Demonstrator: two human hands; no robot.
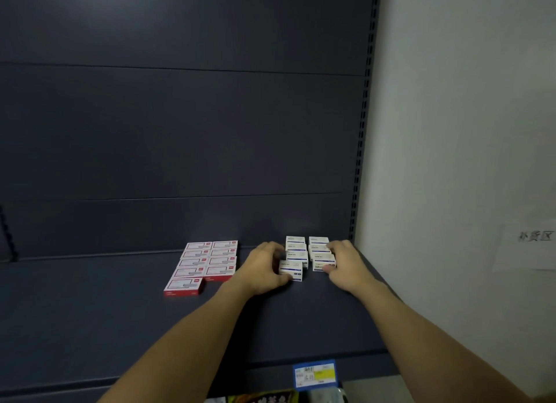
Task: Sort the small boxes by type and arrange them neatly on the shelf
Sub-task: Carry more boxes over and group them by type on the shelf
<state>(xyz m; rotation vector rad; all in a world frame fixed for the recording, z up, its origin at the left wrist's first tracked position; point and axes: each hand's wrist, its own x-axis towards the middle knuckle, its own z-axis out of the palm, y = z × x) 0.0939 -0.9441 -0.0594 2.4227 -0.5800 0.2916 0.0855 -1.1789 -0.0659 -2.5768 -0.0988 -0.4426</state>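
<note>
The left hand (264, 267) has its grip pinched on the nearest blue-and-white box (291, 270), thumb at the front corner and fingers curled over the left side, and that box sits a little askew, out of line with the column behind it. The right hand (346, 264) is pressed flat against the right flank of the other column, thumb at the front of the nearest box there, fingers spread along the side rather than closed on any one box; it looks to me like a squaring-up push more than a hold. Between the two hands stand the blue-and-white boxes (307, 252), two short columns running back toward the rear panel, close together with a narrow gap. Off to the left, well apart, lie the red-and-white boxes (207, 261), also two columns, flatter and longer, with the front one (184, 287) poking forward alone. All of it rests on the dark shelf (90, 312), near the back right corner by the slotted upright (359, 162). These little cartons look light and stiff enough, thin card I'd guess, so they'll slide easily and tip if nudged high; best taken by the short sides, low down, with gentle pressure. A price tag (314, 374) hangs on the shelf's front lip, and a paper notice (532, 243) is stuck on the white wall (466, 101).
</note>
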